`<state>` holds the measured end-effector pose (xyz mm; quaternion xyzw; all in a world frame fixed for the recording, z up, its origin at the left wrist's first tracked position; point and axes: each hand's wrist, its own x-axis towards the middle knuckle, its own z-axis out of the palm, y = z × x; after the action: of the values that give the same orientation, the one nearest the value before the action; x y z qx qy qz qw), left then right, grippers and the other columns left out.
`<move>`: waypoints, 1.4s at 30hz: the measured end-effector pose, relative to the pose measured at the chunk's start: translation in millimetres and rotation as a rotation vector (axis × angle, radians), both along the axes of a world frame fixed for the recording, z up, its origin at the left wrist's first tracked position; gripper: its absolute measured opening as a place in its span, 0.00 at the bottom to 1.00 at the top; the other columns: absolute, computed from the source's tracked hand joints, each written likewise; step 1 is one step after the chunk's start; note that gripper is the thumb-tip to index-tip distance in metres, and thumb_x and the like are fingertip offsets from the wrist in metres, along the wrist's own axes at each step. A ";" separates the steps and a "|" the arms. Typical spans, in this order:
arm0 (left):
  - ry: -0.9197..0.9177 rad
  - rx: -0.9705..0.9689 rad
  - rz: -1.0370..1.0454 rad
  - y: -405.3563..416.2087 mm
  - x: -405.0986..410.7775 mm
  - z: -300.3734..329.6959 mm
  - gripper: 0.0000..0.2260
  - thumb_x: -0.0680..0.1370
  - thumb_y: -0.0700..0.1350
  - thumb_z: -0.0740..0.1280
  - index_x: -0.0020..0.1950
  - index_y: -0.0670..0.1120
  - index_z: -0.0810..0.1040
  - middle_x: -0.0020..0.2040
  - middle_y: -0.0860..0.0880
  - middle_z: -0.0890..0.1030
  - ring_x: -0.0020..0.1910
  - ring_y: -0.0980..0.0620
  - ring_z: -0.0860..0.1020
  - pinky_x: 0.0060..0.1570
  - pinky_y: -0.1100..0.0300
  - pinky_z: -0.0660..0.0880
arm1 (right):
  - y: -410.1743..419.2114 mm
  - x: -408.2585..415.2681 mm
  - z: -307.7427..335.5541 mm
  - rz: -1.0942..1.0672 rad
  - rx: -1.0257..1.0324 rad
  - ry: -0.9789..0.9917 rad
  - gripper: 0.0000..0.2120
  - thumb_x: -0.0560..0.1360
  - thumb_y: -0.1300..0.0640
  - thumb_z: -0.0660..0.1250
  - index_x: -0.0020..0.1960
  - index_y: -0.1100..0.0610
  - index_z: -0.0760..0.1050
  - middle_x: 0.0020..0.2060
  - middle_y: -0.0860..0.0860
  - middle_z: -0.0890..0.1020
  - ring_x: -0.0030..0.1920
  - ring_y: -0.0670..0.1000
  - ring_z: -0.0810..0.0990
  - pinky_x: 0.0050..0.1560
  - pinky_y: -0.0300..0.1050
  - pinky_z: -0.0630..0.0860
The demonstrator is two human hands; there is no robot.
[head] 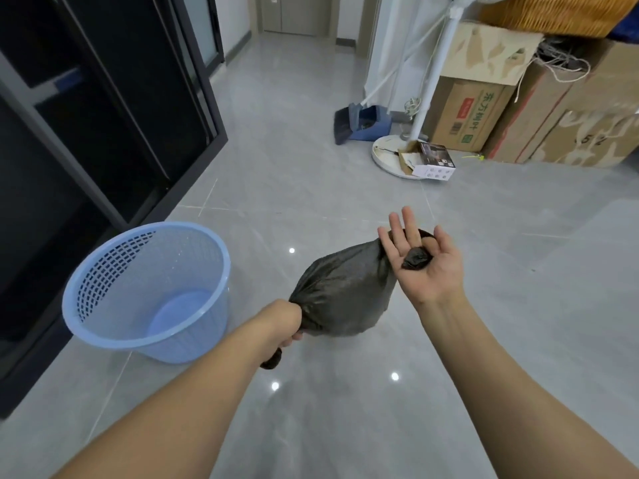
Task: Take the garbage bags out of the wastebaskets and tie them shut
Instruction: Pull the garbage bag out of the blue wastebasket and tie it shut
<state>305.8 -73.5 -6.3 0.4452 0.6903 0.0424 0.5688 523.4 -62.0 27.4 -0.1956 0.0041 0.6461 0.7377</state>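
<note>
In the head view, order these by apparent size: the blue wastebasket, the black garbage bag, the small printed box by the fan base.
1. blue wastebasket
2. black garbage bag
3. small printed box, though it lies farther off, so it looks smaller.

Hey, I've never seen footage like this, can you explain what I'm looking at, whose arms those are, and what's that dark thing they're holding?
One camera, worn on a person's head, looks down at their own bare arms; no machine here. The left hand grips one gathered end of a dark garbage bag. The right hand is open, palm up, the bag's other twisted end lying across it. On the grey tiled floor stands a blue wastebasket, with no bag in it. Farther back are a dustpan, a fan stand and cardboard boxes.
</note>
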 end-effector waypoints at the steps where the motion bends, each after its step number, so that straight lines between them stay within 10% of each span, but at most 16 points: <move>1: -0.124 -0.039 0.125 1.5 0.1 -1.5 0.11 0.77 0.36 0.53 0.37 0.42 0.70 0.29 0.45 0.73 0.22 0.53 0.60 0.21 0.65 0.55 | -1.0 1.7 -1.5 -0.015 0.009 0.016 0.21 0.80 0.51 0.61 0.32 0.61 0.74 0.46 0.56 0.86 0.48 0.58 0.85 0.53 0.58 0.79; 6: -0.641 -0.502 0.044 2.0 -5.9 -0.7 0.08 0.69 0.47 0.68 0.40 0.42 0.78 0.22 0.55 0.58 0.19 0.57 0.54 0.18 0.68 0.53 | -2.9 25.8 0.0 -0.021 0.064 0.032 0.17 0.70 0.55 0.72 0.25 0.58 0.74 0.27 0.46 0.80 0.34 0.49 0.83 0.38 0.44 0.81; 14: -1.531 -0.447 0.291 -18.8 37.4 -19.3 0.14 0.76 0.56 0.64 0.44 0.46 0.81 0.24 0.54 0.54 0.21 0.56 0.52 0.22 0.63 0.50 | 0.1 31.5 -23.9 -0.232 0.010 0.060 0.05 0.78 0.61 0.60 0.53 0.61 0.69 0.48 0.56 0.86 0.57 0.63 0.81 0.61 0.63 0.73; 18: -1.352 -0.341 0.489 -22.3 54.2 -20.7 0.12 0.78 0.51 0.64 0.38 0.46 0.77 0.25 0.53 0.60 0.22 0.56 0.58 0.23 0.64 0.61 | -11.6 38.9 -31.4 -0.365 -0.077 0.134 0.07 0.81 0.59 0.57 0.56 0.61 0.67 0.39 0.56 0.86 0.50 0.62 0.84 0.57 0.61 0.76; 23: -0.625 0.002 0.214 -18.4 58.7 -23.8 0.16 0.83 0.49 0.59 0.41 0.41 0.76 0.25 0.50 0.70 0.25 0.52 0.70 0.33 0.55 0.77 | -26.6 65.4 -27.9 -0.204 -0.053 0.338 0.17 0.78 0.61 0.59 0.30 0.58 0.67 0.24 0.49 0.76 0.27 0.49 0.80 0.22 0.37 0.69; 27: 0.140 0.461 -0.164 -6.4 41.0 -29.3 0.13 0.81 0.48 0.57 0.41 0.45 0.74 0.37 0.48 0.77 0.36 0.50 0.75 0.33 0.58 0.67 | -36.7 88.5 -15.7 0.480 -0.221 -0.361 0.22 0.74 0.54 0.60 0.24 0.50 0.55 0.18 0.46 0.57 0.19 0.45 0.54 0.21 0.39 0.49; 31: 0.416 0.560 -0.453 -4.7 26.7 -39.8 0.08 0.79 0.42 0.56 0.39 0.47 0.67 0.36 0.50 0.71 0.36 0.49 0.73 0.35 0.56 0.68 | -39.9 108.4 -4.3 1.096 -0.602 -1.534 0.21 0.81 0.49 0.58 0.34 0.59 0.73 0.20 0.49 0.61 0.19 0.48 0.57 0.22 0.38 0.53; 34: 0.370 0.489 -0.405 -7.5 28.1 -46.6 0.05 0.78 0.38 0.56 0.46 0.44 0.70 0.42 0.47 0.75 0.40 0.47 0.75 0.36 0.57 0.71 | -39.0 101.2 -8.0 1.465 -0.700 -1.994 0.18 0.82 0.52 0.54 0.42 0.63 0.74 0.20 0.51 0.71 0.20 0.52 0.68 0.27 0.38 0.63; 38: 0.163 0.150 -0.272 -15.2 41.4 -55.7 0.09 0.79 0.35 0.55 0.55 0.46 0.69 0.41 0.41 0.78 0.35 0.46 0.75 0.35 0.56 0.70 | -47.4 72.9 -30.6 1.785 -0.766 -2.026 0.15 0.79 0.58 0.55 0.61 0.63 0.71 0.36 0.52 0.86 0.37 0.53 0.84 0.39 0.44 0.80; 42: -0.286 -0.119 0.023 -26.2 39.5 -47.0 0.09 0.68 0.35 0.58 0.36 0.46 0.59 0.30 0.47 0.65 0.26 0.51 0.58 0.26 0.61 0.53 | -60.7 54.4 -52.6 1.824 -0.722 -2.281 0.12 0.76 0.61 0.54 0.54 0.63 0.73 0.42 0.56 0.80 0.31 0.52 0.79 0.29 0.41 0.75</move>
<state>345.3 -99.7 -53.3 0.3921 0.6085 0.0706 0.6862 577.8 -122.7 -25.2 -0.6810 -0.5215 0.3405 -0.3853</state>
